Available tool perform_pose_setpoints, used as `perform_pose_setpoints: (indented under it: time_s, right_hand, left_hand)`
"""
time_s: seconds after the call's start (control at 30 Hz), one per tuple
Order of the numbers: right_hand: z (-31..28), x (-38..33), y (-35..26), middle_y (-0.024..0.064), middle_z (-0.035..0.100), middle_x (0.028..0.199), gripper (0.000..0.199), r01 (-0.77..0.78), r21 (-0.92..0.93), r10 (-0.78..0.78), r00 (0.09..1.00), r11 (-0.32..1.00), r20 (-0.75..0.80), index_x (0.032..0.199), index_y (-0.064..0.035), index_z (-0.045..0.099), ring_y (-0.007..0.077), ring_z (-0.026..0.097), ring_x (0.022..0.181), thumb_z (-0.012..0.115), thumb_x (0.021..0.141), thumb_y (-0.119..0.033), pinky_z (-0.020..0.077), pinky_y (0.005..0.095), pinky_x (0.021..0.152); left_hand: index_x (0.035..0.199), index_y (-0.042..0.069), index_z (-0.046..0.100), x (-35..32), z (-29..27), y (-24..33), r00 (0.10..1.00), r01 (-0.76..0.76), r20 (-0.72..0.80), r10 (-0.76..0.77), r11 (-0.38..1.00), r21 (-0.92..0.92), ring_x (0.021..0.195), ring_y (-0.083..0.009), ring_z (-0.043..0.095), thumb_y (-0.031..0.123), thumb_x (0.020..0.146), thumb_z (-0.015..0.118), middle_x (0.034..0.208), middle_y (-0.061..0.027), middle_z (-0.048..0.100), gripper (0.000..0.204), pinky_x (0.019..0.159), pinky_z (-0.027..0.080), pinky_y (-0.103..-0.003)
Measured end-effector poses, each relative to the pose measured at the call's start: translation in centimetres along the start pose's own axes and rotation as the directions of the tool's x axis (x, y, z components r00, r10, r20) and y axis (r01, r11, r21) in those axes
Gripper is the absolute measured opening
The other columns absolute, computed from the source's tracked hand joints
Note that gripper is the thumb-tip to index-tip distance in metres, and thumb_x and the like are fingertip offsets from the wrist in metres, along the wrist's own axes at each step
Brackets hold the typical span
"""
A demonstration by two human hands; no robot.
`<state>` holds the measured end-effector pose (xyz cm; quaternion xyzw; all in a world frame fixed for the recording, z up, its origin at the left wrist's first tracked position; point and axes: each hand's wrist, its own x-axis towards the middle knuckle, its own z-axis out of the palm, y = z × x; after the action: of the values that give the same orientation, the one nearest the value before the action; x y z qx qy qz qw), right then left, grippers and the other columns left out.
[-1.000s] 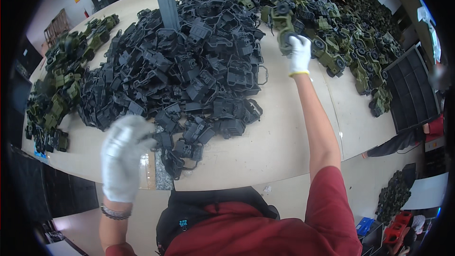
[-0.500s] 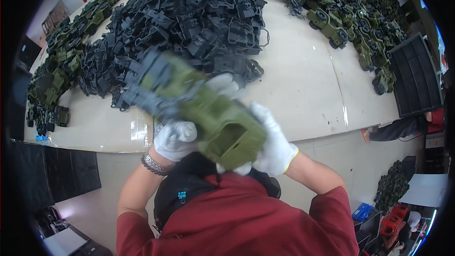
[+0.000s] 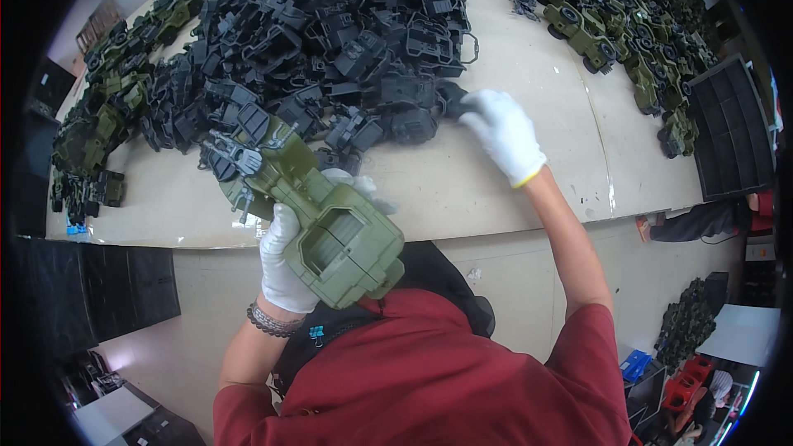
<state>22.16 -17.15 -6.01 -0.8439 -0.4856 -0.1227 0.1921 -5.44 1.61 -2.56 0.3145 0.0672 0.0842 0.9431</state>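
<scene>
An olive-green toy truck body [image 3: 351, 252] with a boxy opening is held at its left side in my gloved left hand [image 3: 285, 268], tilted above the table's near edge. Grey plastic fittings [image 3: 239, 157] sit at its far end. To the right, my gloved right hand [image 3: 504, 136] is stretched out to the near right edge of a heap of dark grey plastic toy parts [image 3: 330, 41]. Its bent fingers close on a dark grey plastic part [image 3: 450, 99], which is slightly blurred and partly hidden by the fingertips.
Green toy vehicles lie in a row along the table's left side [image 3: 103, 128] and in a larger pile at the far right [image 3: 636, 41]. A black rack [image 3: 731, 128] stands at the right end of the pale table [image 3: 545, 173]. Another person's arm [image 3: 690, 417] shows at lower right.
My right hand has let go of the toy truck body and moved out to the right edge of the grey heap. The truck body, now in my left hand alone, has shifted left.
</scene>
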Motion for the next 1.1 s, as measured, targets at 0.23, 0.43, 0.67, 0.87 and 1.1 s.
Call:
perform_pose_setpoints:
  time_s: [0.23,0.43,0.67,0.87,1.1]
  right_hand:
    - [-4.7,-6.5,1.0,0.0059,0.068,0.083,0.027,-0.653,0.754,0.712,0.561,0.068,0.423,0.104,0.0004,0.065,0.0142,0.064,0.065,0.066,0.097,-0.026,0.0461,0.0294,0.051]
    - [-7.3,-6.4,1.0,0.0117,0.07,0.11,0.045,-0.651,-0.096,0.65,0.759,0.753,-0.048,0.124,-0.0105,0.061,0.0322,0.07,0.089,0.076,0.082,-0.019,0.056,0.0389,0.07]
    - [-5.6,-3.1,4.4,0.0118,0.049,0.148,0.072,0.088,0.103,-0.124,0.891,0.991,0.437,0.138,-0.0185,0.058,0.0391,0.045,0.134,0.081,0.07,-0.015,0.0407,0.0441,0.112]
    - [-6.1,-3.4,-4.4,0.0128,0.057,0.121,0.071,-0.23,0.547,0.16,0.972,0.805,0.174,0.141,-0.0132,0.058,0.0295,0.059,0.109,0.081,0.075,-0.028,0.05,0.0381,0.093]
    - [-5.8,-3.2,-12.6,0.0162,0.057,0.121,0.08,-0.117,0.716,0.095,0.993,0.689,0.071,0.141,-0.0047,0.056,0.0319,0.06,0.108,0.075,0.081,-0.053,0.0493,0.04,0.094]
  left_hand:
    - [0.139,0.002,0.047,0.5,0.4,-0.4,0.998,0.046,0.035,-0.048,0.998,0.05,0.123,-0.0364,0.058,0.061,0.088,0.064,0.131,-0.0174,0.058,0.081,0.103,0.051,-0.051]
    - [0.142,-0.001,0.047,1.0,0.6,-0.5,0.997,0.031,-0.067,-0.026,0.997,0.066,0.12,-0.0253,0.06,0.052,0.093,0.062,0.133,-0.0169,0.059,0.074,0.106,0.048,-0.041]
    - [0.142,-0.003,0.047,1.1,2.2,-0.3,0.981,-0.008,-0.192,0.043,0.983,0.181,0.12,-0.0275,0.06,0.051,0.1,0.053,0.132,-0.0188,0.06,0.068,0.102,0.051,-0.042]
    - [0.136,0.001,0.054,2.6,3.1,0.1,0.971,-0.054,-0.215,0.104,0.973,0.226,0.115,-0.0247,0.064,0.035,0.103,0.055,0.128,-0.0145,0.064,0.047,0.101,0.052,-0.042]
    - [0.131,0.009,0.063,2.7,1.4,-1.1,0.933,-0.134,-0.118,0.339,0.635,0.761,0.108,-0.0247,0.067,0.012,0.095,0.068,0.118,-0.0121,0.068,0.037,0.094,0.053,-0.034]
